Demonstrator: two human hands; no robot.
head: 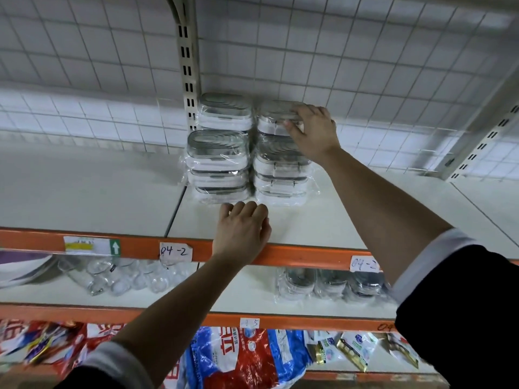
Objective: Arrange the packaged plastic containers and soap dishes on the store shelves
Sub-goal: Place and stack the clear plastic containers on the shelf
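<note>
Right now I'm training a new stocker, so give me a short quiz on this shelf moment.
1. True or false: the right hand grips the top packaged container at the rear right.
2. Where is the left hand? A) on the shelf board in front of the container stacks B) on a lid C) on the wire grid.
3. Fill in: the handwritten label on the orange rail beside the left wrist reads ____.
Key: 1 true; 2 A; 3 04-2.

Bright, even overhead light, glare on the plastic wrap, wide-angle bending and blur toward the edges
</note>
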